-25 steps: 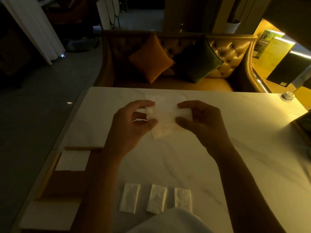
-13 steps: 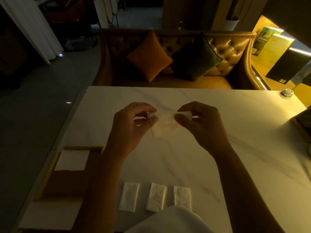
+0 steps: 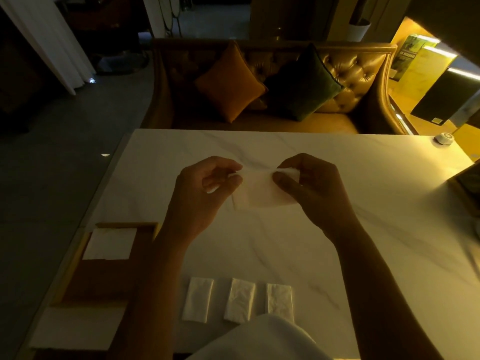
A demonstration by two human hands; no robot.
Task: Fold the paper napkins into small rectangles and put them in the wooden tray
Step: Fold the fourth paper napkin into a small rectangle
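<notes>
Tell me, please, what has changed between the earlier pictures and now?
The left hand and right hand kept pinching the napkin; its upper edge, earlier standing above their grip, has come down level with it. The three folded napkins and the wooden tray stayed put.

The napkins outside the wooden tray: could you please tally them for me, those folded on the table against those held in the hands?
Folded rectangles on the table: 3
Held napkin, pinched by left hand and right hand: 1
Total: 4
</notes>
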